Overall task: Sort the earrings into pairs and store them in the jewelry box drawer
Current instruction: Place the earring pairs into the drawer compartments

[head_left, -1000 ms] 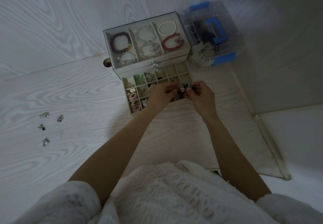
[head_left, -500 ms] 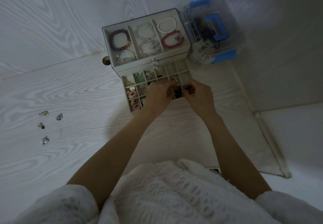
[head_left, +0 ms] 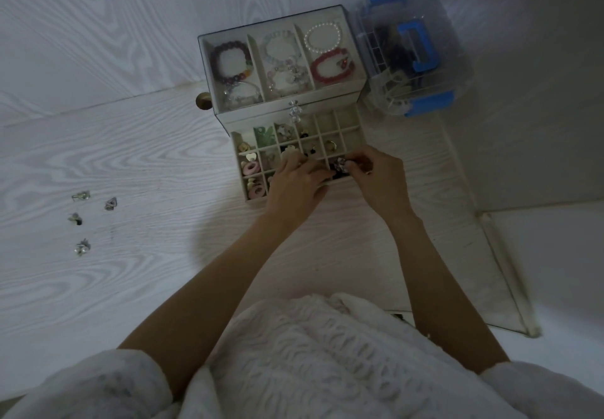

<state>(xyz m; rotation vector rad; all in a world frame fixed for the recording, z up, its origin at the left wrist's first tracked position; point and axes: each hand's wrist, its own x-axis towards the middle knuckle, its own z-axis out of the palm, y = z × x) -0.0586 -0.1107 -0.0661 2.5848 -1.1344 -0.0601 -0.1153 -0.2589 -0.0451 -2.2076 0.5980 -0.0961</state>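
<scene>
A: Right, both hands are over the pulled-out drawer (head_left: 351, 131) of the jewelry box (head_left: 281, 59). What's the right hand (head_left: 376, 176) got?

B: Fingers curled, pinching a small sparkly earring (head_left: 341, 163) just above the front-right compartments. The left hand (head_left: 295, 183) lies knuckles-up over the middle cells, fingertips reaching toward that same earring; whether it grips anything, I cannot tell.

A: And the drawer?

B: Plenty filed: pink rings (head_left: 252, 167) on the left, green pieces (head_left: 263, 133) at the back.

A: Any strays?

B: Four loose earrings (head_left: 111, 203) on the worktop (head_left: 147, 163), well apart to the left. A clear bin (head_left: 415, 49) with blue clasps sits beside the box, on its right.
</scene>
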